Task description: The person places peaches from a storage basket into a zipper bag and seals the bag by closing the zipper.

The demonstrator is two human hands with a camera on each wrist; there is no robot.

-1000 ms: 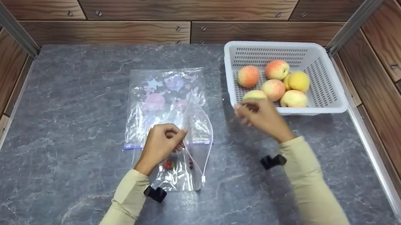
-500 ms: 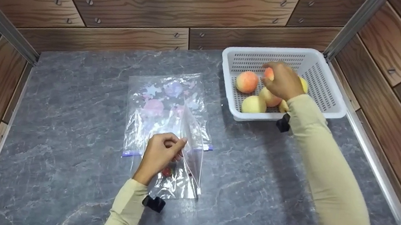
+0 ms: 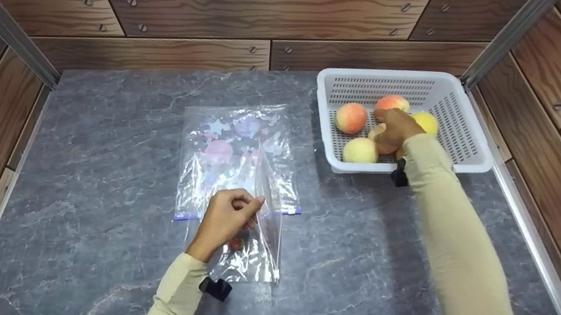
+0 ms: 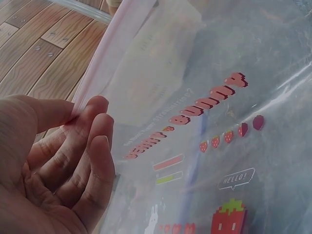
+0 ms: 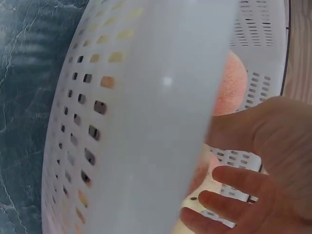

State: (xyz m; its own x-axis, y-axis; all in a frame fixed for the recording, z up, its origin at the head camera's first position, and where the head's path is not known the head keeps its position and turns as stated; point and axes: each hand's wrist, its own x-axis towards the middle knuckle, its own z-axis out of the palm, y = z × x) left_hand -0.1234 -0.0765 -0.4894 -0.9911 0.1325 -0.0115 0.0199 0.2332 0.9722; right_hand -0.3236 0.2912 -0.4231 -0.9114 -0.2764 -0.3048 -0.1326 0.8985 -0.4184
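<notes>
In the head view, my left hand pinches the mouth edge of a clear zip bag between thumb and fingers. The left wrist view shows that pink edge and red strawberry prints on the bag. The bag's mouth stands partly parted, facing right. My right hand reaches down into a white plastic basket, over a peach that it partly covers. In the right wrist view, its fingers are spread beside the fruit, and the basket's rim hides part of that peach.
Under the held bag lies another clear bag with pastel prints and a purple zip. Other fruit stays in the basket, including a pale yellow peach, a red-orange peach and a yellow one. Wood-patterned panels border the grey tabletop.
My right hand has moved from in front of the basket into it, then lower over the middle peach. The left hand keeps its pinch, while the bag's mouth has narrowed.
</notes>
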